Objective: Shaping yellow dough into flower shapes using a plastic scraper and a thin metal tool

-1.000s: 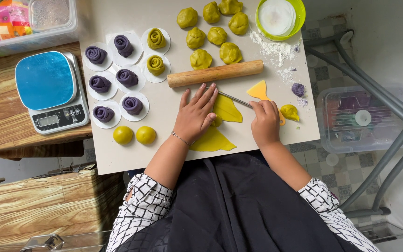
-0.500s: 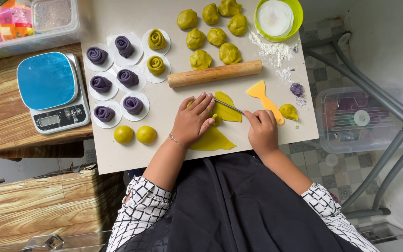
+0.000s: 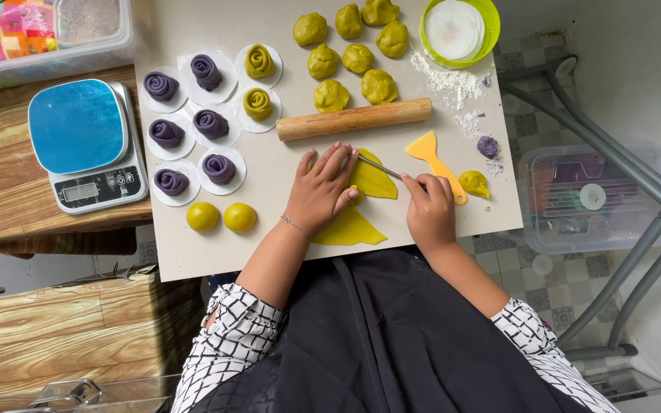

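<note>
yellow dough sheet (image 3: 372, 182) pinned flat under spread left hand (image 3: 321, 190); right hand (image 3: 428, 210) clamped on thin knife (image 3: 380, 167), best drawn steadily, clear of fingertips (image 3: 346, 153).

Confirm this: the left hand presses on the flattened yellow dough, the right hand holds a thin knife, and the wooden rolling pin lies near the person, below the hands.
One thing is off. In the head view the wooden rolling pin lies beyond the hands, farther from the person, not below them. The rest stands: the left hand presses on the flattened yellow dough, and the right hand holds a thin knife.
</note>
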